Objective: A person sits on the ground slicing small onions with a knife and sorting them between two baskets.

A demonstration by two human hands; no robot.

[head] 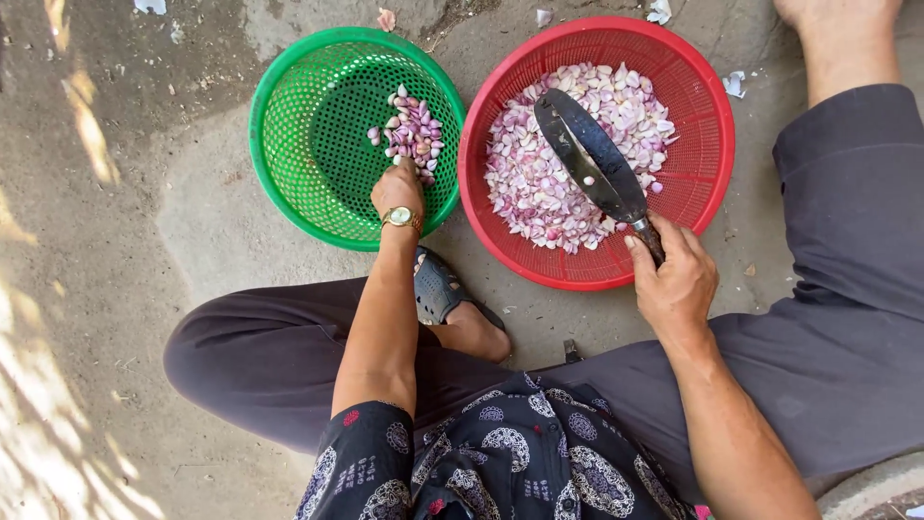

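Head view, looking straight down at a concrete floor (115, 289).

Left hand (397, 190) reaching into the green basket (289, 144), over its near rim, fingers curled down and touching the small heap of purple shallot cloves (414, 135); cannot tell if a clove is pinched between the fingers or not. Gold wristwatch (401, 219) on the left wrist, just at the rim of the basket. Heap lying in the right half of the green basket, directly beyond the fingertips.

Right hand (677, 279) closed around the handle of a big knife (592, 159), at the near rim of the red basket (707, 144). Dark blade pointing away from the body and to the left, lying above the pile of peeled pale pink pieces (539, 193), with one small piece sticking on the blade. Pile filling most of the red basket floor, more thick on the left and far side.

Two baskets standing side by side on the floor, rims touching or almost touching. Dark sandal (435, 289) on a foot between the arms, just near both baskets. Dark trousers (847, 241) at the right side, patterned sleeve (371, 472) at the near edge. Bare foot (837, 29) at the far right corner.
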